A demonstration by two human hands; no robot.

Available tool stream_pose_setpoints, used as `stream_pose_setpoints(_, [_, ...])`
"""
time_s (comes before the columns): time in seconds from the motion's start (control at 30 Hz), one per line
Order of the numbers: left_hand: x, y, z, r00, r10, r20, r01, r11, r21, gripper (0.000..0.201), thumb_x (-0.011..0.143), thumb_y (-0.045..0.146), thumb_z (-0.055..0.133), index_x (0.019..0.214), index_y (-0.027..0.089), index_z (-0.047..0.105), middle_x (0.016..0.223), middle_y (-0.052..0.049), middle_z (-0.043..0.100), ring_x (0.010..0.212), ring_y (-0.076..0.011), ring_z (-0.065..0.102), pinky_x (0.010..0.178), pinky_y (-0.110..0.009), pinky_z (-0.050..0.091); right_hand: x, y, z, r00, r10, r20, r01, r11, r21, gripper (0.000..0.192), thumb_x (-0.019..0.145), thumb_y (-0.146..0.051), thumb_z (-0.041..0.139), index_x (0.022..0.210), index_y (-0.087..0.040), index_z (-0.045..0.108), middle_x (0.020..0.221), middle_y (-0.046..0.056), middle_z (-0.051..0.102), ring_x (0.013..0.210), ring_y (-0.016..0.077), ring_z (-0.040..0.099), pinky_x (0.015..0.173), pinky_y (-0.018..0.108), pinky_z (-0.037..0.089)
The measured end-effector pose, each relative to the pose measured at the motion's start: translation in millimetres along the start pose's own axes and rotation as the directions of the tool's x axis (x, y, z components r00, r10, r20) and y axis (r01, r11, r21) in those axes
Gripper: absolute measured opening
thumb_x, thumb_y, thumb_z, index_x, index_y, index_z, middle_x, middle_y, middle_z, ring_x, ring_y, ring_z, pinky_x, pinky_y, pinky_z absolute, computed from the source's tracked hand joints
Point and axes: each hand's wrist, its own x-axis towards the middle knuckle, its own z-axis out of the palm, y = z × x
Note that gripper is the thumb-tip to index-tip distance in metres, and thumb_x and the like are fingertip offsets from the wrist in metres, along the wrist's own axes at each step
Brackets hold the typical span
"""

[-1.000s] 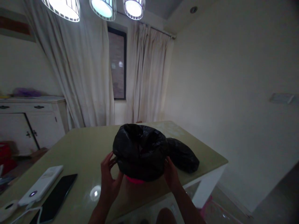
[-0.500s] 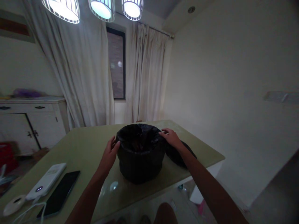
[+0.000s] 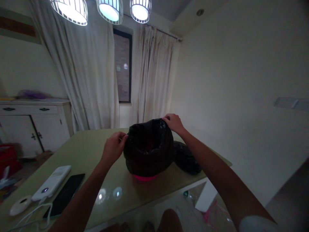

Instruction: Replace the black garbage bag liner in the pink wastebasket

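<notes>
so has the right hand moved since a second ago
Yes. The right hand went from the bin's near lower side up to the far rim of the black bag, toward the window.

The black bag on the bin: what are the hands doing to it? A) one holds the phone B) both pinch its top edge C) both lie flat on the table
B: the left hand and right hand each grip the black bag at opposite sides of its rim.
</notes>
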Motion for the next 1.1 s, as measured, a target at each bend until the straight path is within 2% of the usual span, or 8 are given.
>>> stream_pose_setpoints(0.17, [14,7,1.7,0.998,0.004,0.059,0.006,0.987,-0.160,0.041,0.083,0.063,0.072,0.081,0.022,0.075,0.072,-0.004,0.071,0.063,-0.0213,0.059,0.064,-0.034,0.043,24,-25,-1,0.999,-0.005,-0.034,0.012,0.977,0.214,0.022,0.098,-0.032,0.072,0.092,-0.015,0.083,0.088,0.006,0.079,0.087,0.0173,0.069,0.086,0.029,0.048])
stream_pose_setpoints(0.27, [11,11,2.9,0.998,0.045,0.053,-0.037,0.988,-0.151,0.040,0.087,0.060,0.069,0.094,0.021,0.074,0.077,-0.002,0.070,0.063,-0.0181,0.058,0.062,-0.031,0.043,35,-41,5,0.995,0.102,-0.010,-0.086,0.875,0.477,0.020,0.093,-0.029,0.077,0.080,-0.014,0.078,0.076,0.004,0.073,0.079,0.0165,0.067,0.083,0.029,0.052])
stream_pose_setpoints(0.4, [3,17,1.7,0.986,0.132,0.103,-0.114,0.981,-0.159,0.039,0.097,0.051,0.060,0.119,0.022,0.074,0.083,-0.001,0.070,0.068,-0.0172,0.060,0.063,-0.028,0.045,53,-62,11,0.926,0.288,0.245,-0.345,0.383,0.857,0.016,0.090,-0.022,0.075,0.077,-0.015,0.067,0.068,0.002,0.067,0.067,0.0167,0.066,0.072,0.031,0.058])
stream_pose_setpoints(0.47, [2,19,-0.2,0.975,0.181,0.131,-0.160,0.975,-0.157,0.037,0.100,0.049,0.057,0.114,0.023,0.078,0.092,-0.004,0.075,0.079,-0.0194,0.066,0.071,-0.031,0.051,62,-70,12,0.907,0.305,0.290,-0.367,0.233,0.901,0.015,0.089,-0.022,0.074,0.079,-0.016,0.065,0.067,0.002,0.067,0.066,0.0175,0.067,0.071,0.033,0.060])
stream_pose_setpoints(0.6, [5,20,-5.2,0.983,0.175,0.060,-0.165,0.976,-0.140,0.038,0.101,0.048,0.057,0.112,0.022,0.081,0.091,-0.004,0.078,0.080,-0.0206,0.067,0.075,-0.033,0.054,76,-84,8,0.974,0.206,0.096,-0.171,0.388,0.906,0.019,0.093,-0.028,0.072,0.079,-0.016,0.067,0.068,-0.001,0.064,0.066,0.0138,0.062,0.070,0.028,0.054])
stream_pose_setpoints(0.77, [3,25,-9.6,0.985,0.169,-0.019,-0.170,0.968,-0.183,0.042,0.102,0.054,0.060,0.117,0.021,0.081,0.109,-0.007,0.076,0.095,-0.0218,0.071,0.078,-0.033,0.059,81,-113,-3,0.982,-0.184,-0.033,0.147,0.654,0.742,0.024,0.096,-0.031,0.071,0.080,-0.013,0.071,0.070,-0.002,0.062,0.071,0.0122,0.056,0.076,0.027,0.047])
stream_pose_setpoints(0.9, [-1,21,-8.2,0.974,0.222,-0.046,-0.226,0.966,-0.125,0.040,0.098,0.051,0.067,0.125,0.023,0.077,0.119,-0.008,0.069,0.103,-0.0220,0.070,0.083,-0.034,0.062,83,-144,-8,0.911,-0.398,-0.107,0.349,0.605,0.716,0.027,0.100,-0.038,0.067,0.088,-0.014,0.072,0.080,0.000,0.066,0.081,0.0142,0.060,0.084,0.028,0.049])
stream_pose_setpoints(1.1, [13,0,-24.8,0.891,0.242,-0.383,-0.228,0.970,0.085,0.046,0.102,0.037,0.061,0.144,0.020,0.066,0.132,-0.013,0.061,0.124,-0.0269,0.064,0.099,-0.043,0.060,93,-179,-19,0.837,-0.471,-0.280,0.501,0.452,0.738,0.043,0.103,-0.060,0.063,0.104,-0.018,0.072,0.099,0.004,0.068,0.100,0.0171,0.064,0.096,0.032,0.056])
